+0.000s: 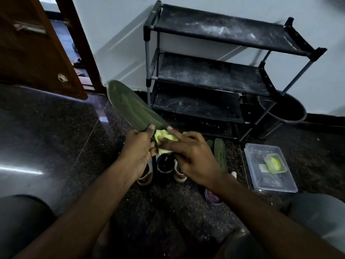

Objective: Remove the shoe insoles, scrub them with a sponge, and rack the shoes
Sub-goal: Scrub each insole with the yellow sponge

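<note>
My left hand (138, 148) grips the heel end of a dark green insole (128, 107), which points up and away to the left. My right hand (190, 156) holds a yellow sponge (164, 141) against the insole's near end, right beside my left thumb. Below my hands a pair of dark shoes (164, 169) with light soles stands on the floor, partly hidden. A second green insole (220, 154) lies on the floor to the right of the shoes. The black shoe rack (214, 71) stands against the wall behind, its shelves dusty and bare.
A clear plastic tub (270, 167) with a small yellow-green container inside sits on the floor at right. A small round purple-lidded item (212, 197) lies under my right forearm. A dark bucket (285, 109) stands behind the rack. A wooden door (37, 45) is ajar at left.
</note>
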